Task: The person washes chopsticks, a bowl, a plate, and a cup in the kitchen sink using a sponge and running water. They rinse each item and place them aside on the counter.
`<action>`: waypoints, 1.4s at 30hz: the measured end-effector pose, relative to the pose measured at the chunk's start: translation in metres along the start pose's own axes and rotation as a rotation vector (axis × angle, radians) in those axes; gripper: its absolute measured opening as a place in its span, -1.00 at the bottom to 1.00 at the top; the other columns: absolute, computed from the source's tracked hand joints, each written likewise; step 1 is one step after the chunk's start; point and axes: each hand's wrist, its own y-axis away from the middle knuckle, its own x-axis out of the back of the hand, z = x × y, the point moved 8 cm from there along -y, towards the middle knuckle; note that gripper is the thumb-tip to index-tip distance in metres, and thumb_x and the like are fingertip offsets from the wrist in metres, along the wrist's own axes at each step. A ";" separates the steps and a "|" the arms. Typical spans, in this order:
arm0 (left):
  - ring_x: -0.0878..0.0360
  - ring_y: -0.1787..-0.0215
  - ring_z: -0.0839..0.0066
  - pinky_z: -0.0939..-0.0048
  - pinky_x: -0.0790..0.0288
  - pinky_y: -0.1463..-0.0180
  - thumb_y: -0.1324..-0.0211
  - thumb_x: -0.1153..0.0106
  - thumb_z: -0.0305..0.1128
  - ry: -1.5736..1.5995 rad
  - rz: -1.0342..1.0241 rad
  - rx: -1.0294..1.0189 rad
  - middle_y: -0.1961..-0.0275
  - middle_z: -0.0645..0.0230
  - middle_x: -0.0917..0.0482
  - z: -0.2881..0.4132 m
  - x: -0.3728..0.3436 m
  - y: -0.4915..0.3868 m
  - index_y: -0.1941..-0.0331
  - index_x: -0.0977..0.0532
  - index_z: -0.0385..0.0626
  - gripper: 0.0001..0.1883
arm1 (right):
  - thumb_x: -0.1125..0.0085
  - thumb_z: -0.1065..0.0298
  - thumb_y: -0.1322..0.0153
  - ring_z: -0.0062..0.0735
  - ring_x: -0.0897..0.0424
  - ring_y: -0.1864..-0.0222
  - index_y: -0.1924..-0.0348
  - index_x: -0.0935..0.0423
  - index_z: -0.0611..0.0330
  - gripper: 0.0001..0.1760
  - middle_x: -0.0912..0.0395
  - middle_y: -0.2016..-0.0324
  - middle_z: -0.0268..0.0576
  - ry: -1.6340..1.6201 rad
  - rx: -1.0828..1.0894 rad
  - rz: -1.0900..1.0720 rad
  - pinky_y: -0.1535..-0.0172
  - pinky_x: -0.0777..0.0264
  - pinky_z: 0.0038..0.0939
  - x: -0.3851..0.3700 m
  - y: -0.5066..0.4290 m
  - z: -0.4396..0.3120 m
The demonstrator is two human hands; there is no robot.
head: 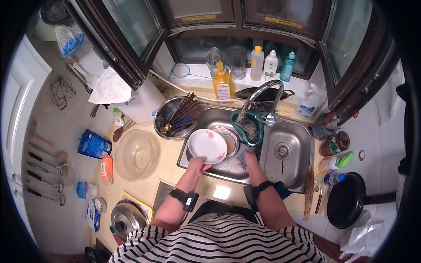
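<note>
My left hand [197,166] grips the near edge of a white plate with pink flowers [208,146], tilted over the left basin of a steel double sink [227,169]. In my right hand [248,161] is a bluish-grey scrubbing cloth [241,160], at the right side of the same basin. Behind the plate, a red-rimmed dish [234,138] with a smaller bowl on it sits in the basin. A green strainer basket [247,126] with a brush-like thing inside stands under the curved steel faucet [263,85].
Left of the sink are a steel bowl [159,115] of chopsticks and a clear plastic bowl [134,155]. A yellow pump bottle [223,87] stands behind. The right basin [287,154] has a drain. Jars, bottles, a straw whisk [309,194] and a black frying pan [346,200] lie to the right.
</note>
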 end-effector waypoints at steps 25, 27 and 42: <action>-0.69 0.22 0.31 0.40 -0.67 0.32 -0.24 0.13 -0.58 -0.322 0.045 -0.062 0.04 0.07 -0.58 -0.011 0.036 0.007 -0.17 -0.32 -0.26 -0.60 | -0.21 0.32 -0.34 -0.25 -0.51 0.09 -0.38 0.02 0.24 -0.16 -0.41 -0.03 -0.05 -0.200 0.319 0.279 0.11 -0.43 -0.23 -0.009 -0.038 -0.079; -0.69 0.20 0.26 0.36 -0.68 0.26 -0.23 0.10 -0.58 -0.248 -0.046 -0.014 0.03 0.02 -0.57 0.003 -0.004 0.019 -0.16 -0.30 -0.32 -0.61 | -0.21 0.32 -0.33 -0.28 -0.48 0.06 -0.25 -0.16 0.33 -0.31 -0.44 0.02 -0.05 -0.155 0.437 0.299 0.05 -0.38 -0.36 0.033 -0.079 -0.085; -0.59 -0.07 0.06 0.10 -0.56 -0.15 -0.29 0.12 -0.61 0.333 -0.354 0.248 -0.15 -0.05 -0.46 -0.007 -0.110 -0.002 -0.25 -0.17 -0.31 -0.55 | 0.17 0.47 -0.46 0.01 -0.52 -0.01 0.12 -0.39 0.47 -0.76 -0.53 0.12 0.14 -0.853 0.248 -0.229 -0.24 -0.31 -0.08 0.038 -0.068 -0.168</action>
